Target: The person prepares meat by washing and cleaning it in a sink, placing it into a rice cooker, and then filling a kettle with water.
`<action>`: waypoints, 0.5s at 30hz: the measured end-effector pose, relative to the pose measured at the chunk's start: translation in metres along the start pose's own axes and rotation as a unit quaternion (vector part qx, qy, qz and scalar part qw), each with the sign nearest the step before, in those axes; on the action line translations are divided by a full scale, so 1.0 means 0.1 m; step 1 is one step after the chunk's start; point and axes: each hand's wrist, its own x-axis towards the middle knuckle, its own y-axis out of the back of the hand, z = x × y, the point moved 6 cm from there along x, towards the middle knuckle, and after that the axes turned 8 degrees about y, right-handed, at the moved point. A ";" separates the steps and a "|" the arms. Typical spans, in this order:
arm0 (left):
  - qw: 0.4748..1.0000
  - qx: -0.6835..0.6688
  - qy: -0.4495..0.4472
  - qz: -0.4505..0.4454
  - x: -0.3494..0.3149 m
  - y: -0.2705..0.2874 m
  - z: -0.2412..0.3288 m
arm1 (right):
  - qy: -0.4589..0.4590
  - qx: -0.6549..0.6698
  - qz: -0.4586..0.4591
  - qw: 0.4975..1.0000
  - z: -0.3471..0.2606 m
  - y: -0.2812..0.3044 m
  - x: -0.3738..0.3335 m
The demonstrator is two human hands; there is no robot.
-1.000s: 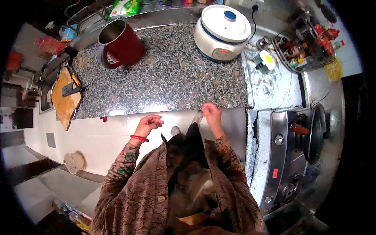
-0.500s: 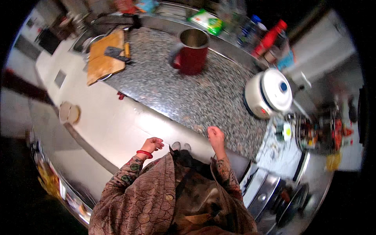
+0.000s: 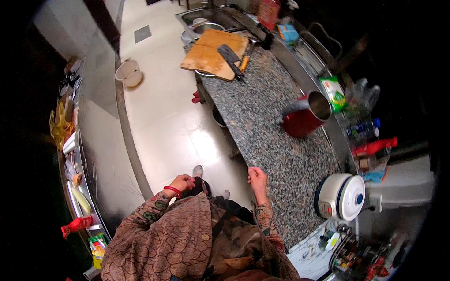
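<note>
My left hand (image 3: 183,183), with a red bangle (image 3: 172,191) at its wrist, is in front of my body above the floor. Its fingers are curled in and nothing shows in them. Beside the near edge of the speckled granite counter (image 3: 262,107), my right hand (image 3: 257,181) is closed in a loose fist, with nothing visible in it. A red metal pitcher (image 3: 303,117) stands farther along the counter. To the right of my right hand is a white rice cooker (image 3: 332,199). A cleaver (image 3: 229,58) lies on a wooden cutting board (image 3: 206,54) at the far end.
A sink (image 3: 187,19) lies beyond the board. Bottles and a green-white packet (image 3: 333,93) line the back ledge. On the floor at left stands a white bucket (image 3: 129,73). A second surface along the left holds a yellow bag (image 3: 61,124) and a red bottle (image 3: 76,226).
My view has turned left, so the counter, pitcher and cooker sit farther right and more floor shows. My foot has come forward. The left fingers are more curled than before.
</note>
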 end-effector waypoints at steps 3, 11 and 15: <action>0.998 -0.069 0.010 0.010 -0.04 0.38 -0.16 | 0.023 -0.035 -0.044 0.998 -0.19 -0.45 0.17; 0.989 -0.108 -0.049 0.092 0.20 2.05 -0.23 | 0.011 -0.087 -0.094 0.992 -0.45 -1.61 0.83; 0.978 -0.118 -0.038 0.166 0.04 2.99 -0.09 | 0.016 -0.150 -0.112 0.982 -0.72 -2.34 1.13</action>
